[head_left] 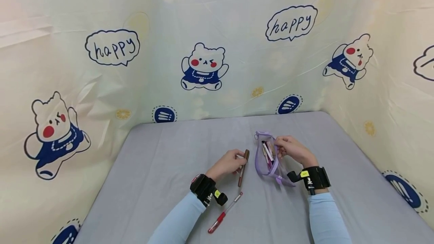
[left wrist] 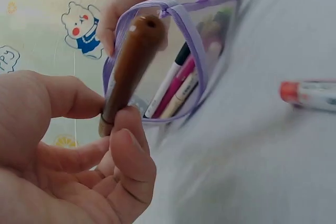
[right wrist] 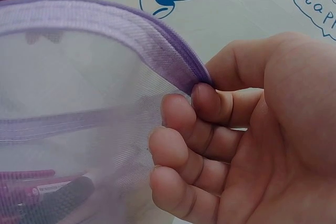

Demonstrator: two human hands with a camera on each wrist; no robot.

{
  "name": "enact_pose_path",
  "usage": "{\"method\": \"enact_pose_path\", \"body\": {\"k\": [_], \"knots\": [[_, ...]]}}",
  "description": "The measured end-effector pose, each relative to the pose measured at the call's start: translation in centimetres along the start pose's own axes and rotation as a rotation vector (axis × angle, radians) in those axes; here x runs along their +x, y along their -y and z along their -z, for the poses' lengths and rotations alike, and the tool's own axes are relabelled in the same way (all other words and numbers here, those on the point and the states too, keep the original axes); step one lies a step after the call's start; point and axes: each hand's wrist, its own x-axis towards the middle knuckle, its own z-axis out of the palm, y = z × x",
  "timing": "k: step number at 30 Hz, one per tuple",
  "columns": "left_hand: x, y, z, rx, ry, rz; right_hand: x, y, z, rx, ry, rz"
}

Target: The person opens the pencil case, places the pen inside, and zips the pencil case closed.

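Between thumb and fingers my left hand (head_left: 228, 164) pinches a brown marker (head_left: 243, 168), just left of a purple mesh pencil case (head_left: 260, 165). In the left wrist view the brown marker (left wrist: 134, 61) is tilted in front of the case's open mouth. My right hand (head_left: 294, 149) grips the zippered rim on the case's right side; in the right wrist view its thumb and forefinger pinch the purple edge (right wrist: 178, 66). Several pens (head_left: 268, 151) lie inside the case, seen through the mesh. A red pen with a clear barrel (head_left: 222, 217) lies on the table below the left hand.
A grey cloth covers the table (head_left: 162, 168). Behind and beside it hangs a pale curtain (head_left: 237, 48) printed with bears and the word "happy". The red pen lies close to the left forearm. Each wrist bears a black strap with a small camera.
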Motion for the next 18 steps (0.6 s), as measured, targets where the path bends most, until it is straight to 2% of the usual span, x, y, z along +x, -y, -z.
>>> {"method": "enact_pose_path", "body": {"k": [10,18], "knots": [[1.6,-1.8,-1.4,-0.04,-0.037,0.044,0.0,0.2,-0.4,-0.008,-0.02,-0.009],[3.1,-2.4,-2.6,-0.085,-0.02,0.027,0.0,0.1,-0.5,-0.019,-0.023,-0.006]]}}
